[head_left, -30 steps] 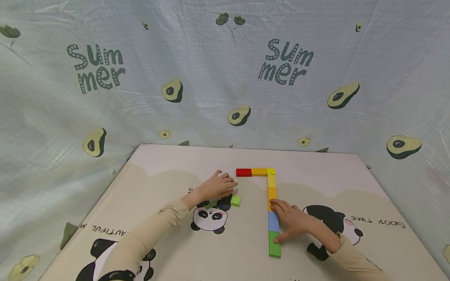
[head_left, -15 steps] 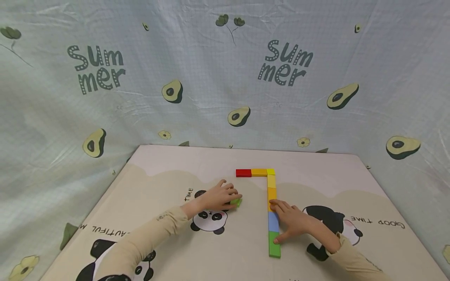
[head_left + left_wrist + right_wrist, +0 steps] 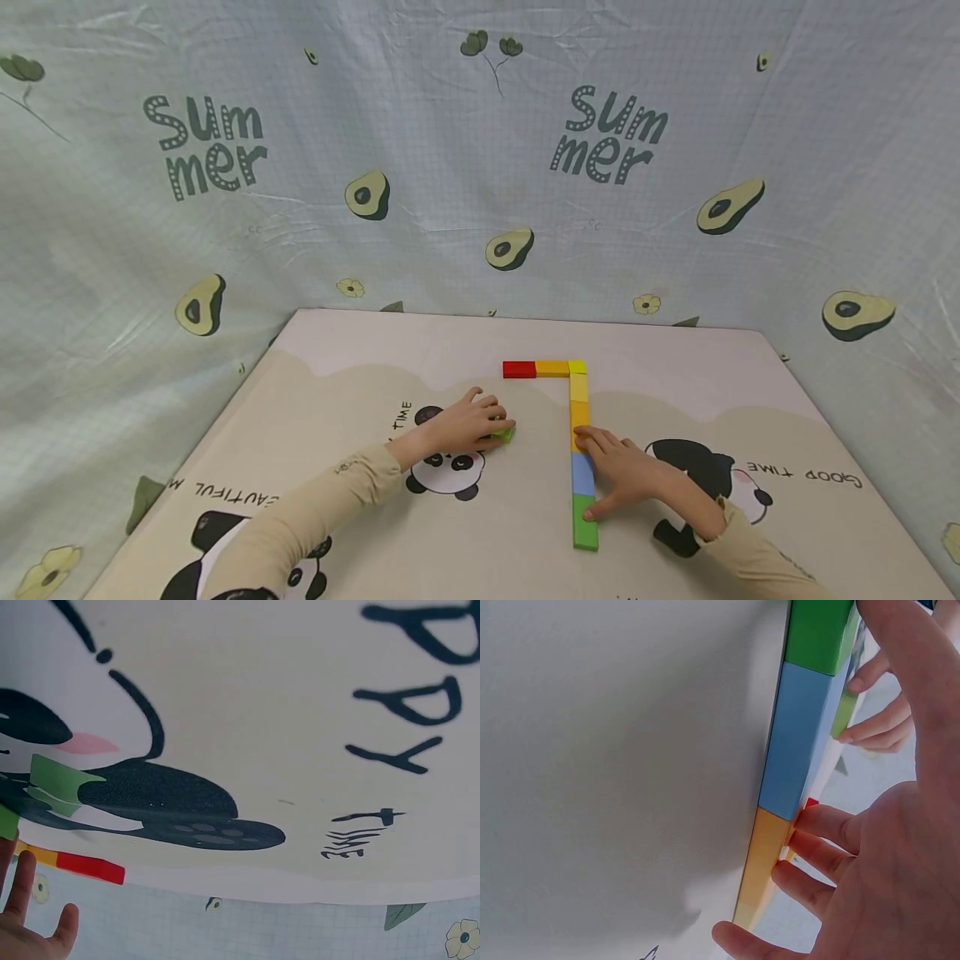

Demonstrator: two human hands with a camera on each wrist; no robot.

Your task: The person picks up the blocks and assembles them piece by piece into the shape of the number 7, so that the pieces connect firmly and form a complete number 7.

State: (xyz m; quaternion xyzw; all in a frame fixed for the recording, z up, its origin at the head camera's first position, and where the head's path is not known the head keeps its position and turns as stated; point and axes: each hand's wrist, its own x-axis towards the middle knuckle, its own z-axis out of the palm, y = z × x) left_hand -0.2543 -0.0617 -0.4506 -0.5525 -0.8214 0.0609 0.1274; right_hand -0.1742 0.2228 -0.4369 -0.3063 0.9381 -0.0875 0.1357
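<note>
In the head view my left hand [image 3: 465, 422] is over the printed panda's ear, pinching a light green block [image 3: 506, 434] between thumb and fingers. That block is mostly covered from above; the right wrist view shows the light green block [image 3: 844, 712] in the grasp. My right hand [image 3: 622, 467] lies along a straight row of blocks, fingers extended. Its fingertips touch the orange block [image 3: 579, 412] and its thumb the green block [image 3: 586, 525]. A blue block [image 3: 582, 473] sits between those two. Farther up come a yellow block [image 3: 578, 387] and a small bright yellow block [image 3: 577, 367].
From the row's far corner, another orange block [image 3: 552, 368] and a red block [image 3: 519, 369] run leftward, forming an angle. Everything lies on a table [image 3: 487, 542] with a panda-print cover. A patterned curtain [image 3: 427, 125] rises behind the far edge.
My left hand has come down toward me from near the red block and taken hold of the light green block. My right hand and the row have stayed in place.
</note>
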